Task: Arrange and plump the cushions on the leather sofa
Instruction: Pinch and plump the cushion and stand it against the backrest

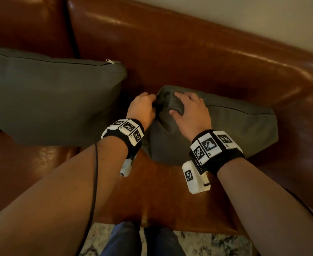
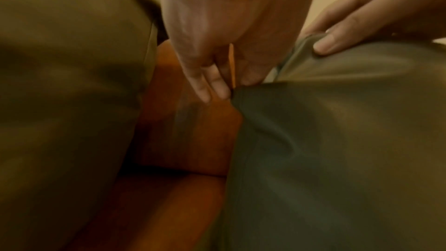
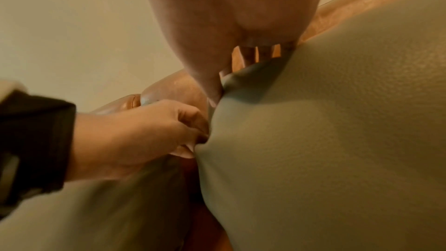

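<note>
Cushions first: on our left, the larger grey cushion (image 1: pixel 50 100) already leans upright against the sofa (image 1: pixel 189 52) back, seemingly placed. Just beside it, our left hand (image 1: pixel 142 109) pinches a fold at the corner of the smaller grey cushion (image 1: pixel 235 130), fingers curled into the fabric. Our right hand (image 1: pixel 190 111) curls over that same corner, gripping it from above. This cushion lies slumped on the seat, so we judge plumping and standing it up remain.
</note>
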Available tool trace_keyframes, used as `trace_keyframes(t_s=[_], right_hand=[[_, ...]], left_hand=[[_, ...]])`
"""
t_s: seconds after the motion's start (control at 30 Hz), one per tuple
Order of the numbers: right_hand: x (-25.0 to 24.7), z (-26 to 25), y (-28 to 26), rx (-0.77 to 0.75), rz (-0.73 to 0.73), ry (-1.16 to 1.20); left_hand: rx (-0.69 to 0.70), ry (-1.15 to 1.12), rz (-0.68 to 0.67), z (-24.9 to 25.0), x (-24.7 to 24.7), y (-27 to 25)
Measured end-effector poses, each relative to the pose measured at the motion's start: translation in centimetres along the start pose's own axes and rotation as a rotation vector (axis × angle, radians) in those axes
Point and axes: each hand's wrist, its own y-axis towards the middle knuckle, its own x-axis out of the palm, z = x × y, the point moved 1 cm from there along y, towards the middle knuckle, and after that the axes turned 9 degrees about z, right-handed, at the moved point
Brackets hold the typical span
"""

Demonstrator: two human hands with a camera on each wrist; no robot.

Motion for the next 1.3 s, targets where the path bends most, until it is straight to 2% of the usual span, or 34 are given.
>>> trace_keyframes(t_s=[0.17, 0.27, 0.43, 0.57, 0.63, 0.7, 0.77, 0.83, 0.97, 1.13, 1.3], right_hand=[[0.1, 0.1, -0.4, 0.016, 0.019, 0.03], [-0.3, 0.7, -0.5, 0.016, 0.028, 0.049], [-0.8, 1.5, -0.8, 0.009, 0.027, 0.096], [-0.8, 1.2, -1.2, 0.03, 0.046, 0.135], [-1.7, 0.3, -0.9, 0.019, 0.087, 0.136], [-3.0, -1.1, 0.0, -0.063, 0.142, 0.078], [-4.0, -2.7, 1.2, -0.173, 0.128, -0.051], [-4.0, -4.0, 2.6, -0.239, 0.013, -0.226], [-2.7, -5.0, 4.2, -0.263, -0.233, -0.468], [-1.7, -5.5, 4.0, -0.323, -0.229, -0.559], [-1.0, -4.7, 3.7, -0.349, -0.258, -0.525]], left_hand=[[-0.039, -0.048, 0.057, -0.4, 0.3, -0.2], [-0.108, -0.17, 0.127, -1.0, 0.2, -0.7], [-0.355, -0.45, 0.185, -1.8, 0.0, -1.7], [-0.721, -0.924, 0.161, -1.1, 0.9, -2.3], [-0.829, -1.074, 0.12, -0.5, 1.0, -2.6], [-0.851, -1.148, 0.093, 0.0, 0.9, -2.9], [-0.849, -1.187, 0.075, 0.3, 0.7, -3.1], [-0.844, -1.198, 0.056, 0.5, 0.7, -3.3], [-0.832, -1.215, 0.035, 1.1, 0.4, -3.6], [-0.789, -1.206, 0.034, 1.3, 0.0, -4.0], [-0.735, -1.191, 0.035, 1.1, 0.2, -4.3]])
